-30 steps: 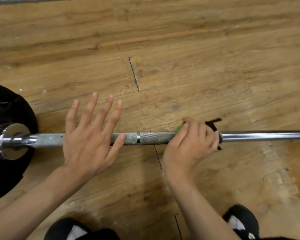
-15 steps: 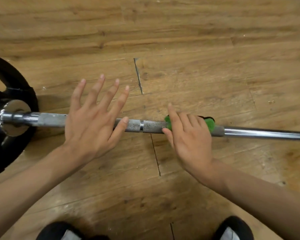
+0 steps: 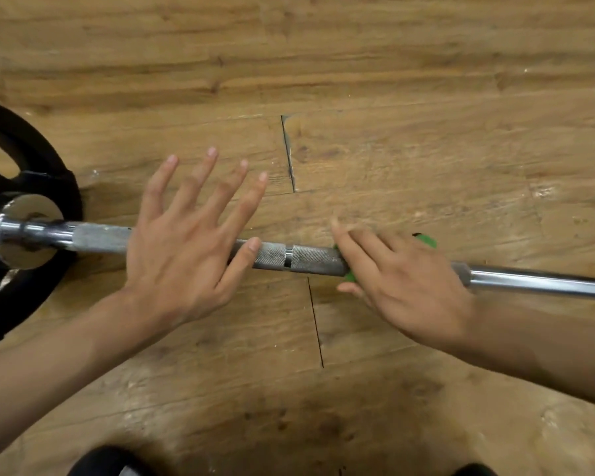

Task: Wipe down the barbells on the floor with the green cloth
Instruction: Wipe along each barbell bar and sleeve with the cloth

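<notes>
Fingers [image 3: 200, 178] of the left hand [image 3: 182, 259] were spread, palm resting on the barbell [image 3: 310, 260]; the right hand [image 3: 409, 283] pressed the green cloth [image 3: 427, 241] against it with straight fingers.

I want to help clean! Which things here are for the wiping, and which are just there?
For the job: barbell, green cloth, right hand on cloth, left hand on bar.
Just there: black weight plate, wooden floor, shoe.
</notes>
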A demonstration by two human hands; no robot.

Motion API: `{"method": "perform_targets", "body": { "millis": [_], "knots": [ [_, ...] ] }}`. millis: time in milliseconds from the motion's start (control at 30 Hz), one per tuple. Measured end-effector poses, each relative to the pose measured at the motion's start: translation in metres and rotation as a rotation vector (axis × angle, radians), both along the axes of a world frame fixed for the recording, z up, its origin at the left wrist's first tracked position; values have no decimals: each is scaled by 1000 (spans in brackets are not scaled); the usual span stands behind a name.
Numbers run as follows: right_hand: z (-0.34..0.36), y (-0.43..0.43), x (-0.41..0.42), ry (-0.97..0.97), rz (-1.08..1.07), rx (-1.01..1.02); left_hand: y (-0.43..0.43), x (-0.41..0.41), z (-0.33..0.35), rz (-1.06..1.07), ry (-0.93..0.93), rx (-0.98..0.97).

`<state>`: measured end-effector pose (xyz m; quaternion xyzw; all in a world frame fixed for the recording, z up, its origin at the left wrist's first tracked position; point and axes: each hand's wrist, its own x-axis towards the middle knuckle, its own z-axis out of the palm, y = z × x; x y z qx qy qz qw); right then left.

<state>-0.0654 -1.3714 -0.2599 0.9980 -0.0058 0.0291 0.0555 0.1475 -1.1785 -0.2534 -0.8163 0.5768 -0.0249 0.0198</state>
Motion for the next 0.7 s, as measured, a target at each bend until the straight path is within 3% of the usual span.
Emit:
{"method": "perform_targets", "body": {
  "millis": [133,367,567,700],
  "knots": [
    [-6,26,43,-37,36,24,-2,2,1,-13,9,0],
    [28,-68,-68,150,-32,17,-2,1,0,0,11,-19],
    [-4,31,65,8,52,114,-1,4,0,-27,8,-12],
    [11,-8,17,108,0,185,0,3,-1,-11,5,-14]
  ]
}}
